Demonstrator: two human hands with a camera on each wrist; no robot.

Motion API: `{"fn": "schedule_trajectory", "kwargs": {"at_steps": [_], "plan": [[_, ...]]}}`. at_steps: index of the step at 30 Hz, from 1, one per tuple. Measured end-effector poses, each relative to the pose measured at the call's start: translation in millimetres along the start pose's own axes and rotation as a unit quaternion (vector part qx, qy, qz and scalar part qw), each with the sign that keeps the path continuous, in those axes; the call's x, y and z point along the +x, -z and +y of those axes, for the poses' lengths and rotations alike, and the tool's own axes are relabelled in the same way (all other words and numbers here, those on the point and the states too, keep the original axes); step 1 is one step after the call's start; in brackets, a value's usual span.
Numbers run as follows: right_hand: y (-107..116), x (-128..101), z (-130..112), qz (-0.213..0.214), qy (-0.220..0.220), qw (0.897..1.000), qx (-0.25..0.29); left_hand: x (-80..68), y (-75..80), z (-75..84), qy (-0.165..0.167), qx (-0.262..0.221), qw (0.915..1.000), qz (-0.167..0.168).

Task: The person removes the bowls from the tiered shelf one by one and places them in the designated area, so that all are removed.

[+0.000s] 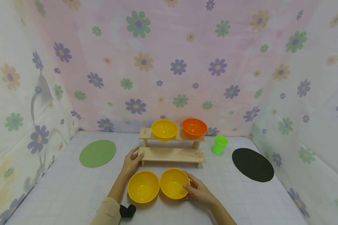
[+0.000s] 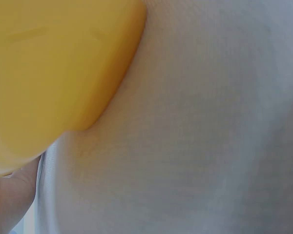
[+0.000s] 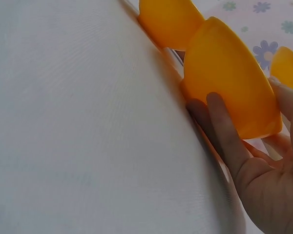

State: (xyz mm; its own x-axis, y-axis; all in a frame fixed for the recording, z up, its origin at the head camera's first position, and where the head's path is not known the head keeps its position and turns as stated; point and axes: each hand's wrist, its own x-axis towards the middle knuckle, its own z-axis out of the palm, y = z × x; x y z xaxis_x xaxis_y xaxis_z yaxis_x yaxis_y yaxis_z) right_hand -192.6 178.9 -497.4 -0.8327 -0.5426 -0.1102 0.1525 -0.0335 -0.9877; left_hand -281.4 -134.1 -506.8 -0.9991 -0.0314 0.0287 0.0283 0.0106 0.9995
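My right hand (image 1: 200,191) holds a yellow bowl (image 1: 174,179) by its right side, thumb over the rim and fingers around the outside. In the right wrist view the fingers (image 3: 224,126) curve against the wall of that bowl (image 3: 229,78). Directly left of it, rim to rim, sits a second yellow bowl (image 1: 143,187). My left hand (image 1: 131,162) grips the left end of a two-step wooden rack (image 1: 171,154), thumb on the lower step. The left wrist view is mostly filled by a yellow bowl (image 2: 58,63) and white cloth.
On the rack's upper step stand a yellow bowl (image 1: 164,130) and an orange bowl (image 1: 194,128). A green cup (image 1: 220,144) stands right of the rack. A round green mat (image 1: 98,153) lies left, a black mat (image 1: 253,164) right. A small black object (image 1: 127,211) is beside my left sleeve.
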Motion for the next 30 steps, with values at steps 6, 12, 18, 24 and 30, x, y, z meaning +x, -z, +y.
{"fn": "schedule_trajectory", "kwargs": {"at_steps": [6,12,18,24,30], "plan": [[0,0,0,0.006,-0.003,1.000,-0.005,-0.6,-0.2,1.0,0.001,0.003,1.0000,0.002],[1,-2,-1,0.006,-0.010,1.000,-0.008,-1.8,0.4,1.9,0.003,-0.007,1.0000,-0.005],[8,-4,-6,0.035,-0.019,0.997,-0.067,-11.1,-1.4,21.2,0.012,-0.011,0.9998,-0.012],[25,-2,-26,0.094,-0.014,0.985,-0.143,-1.6,0.3,5.2,0.016,-0.016,0.9997,-0.009],[41,5,-51,0.151,0.024,0.977,-0.147,-12.6,-0.6,23.6,0.008,-0.006,0.9998,-0.017]]}}
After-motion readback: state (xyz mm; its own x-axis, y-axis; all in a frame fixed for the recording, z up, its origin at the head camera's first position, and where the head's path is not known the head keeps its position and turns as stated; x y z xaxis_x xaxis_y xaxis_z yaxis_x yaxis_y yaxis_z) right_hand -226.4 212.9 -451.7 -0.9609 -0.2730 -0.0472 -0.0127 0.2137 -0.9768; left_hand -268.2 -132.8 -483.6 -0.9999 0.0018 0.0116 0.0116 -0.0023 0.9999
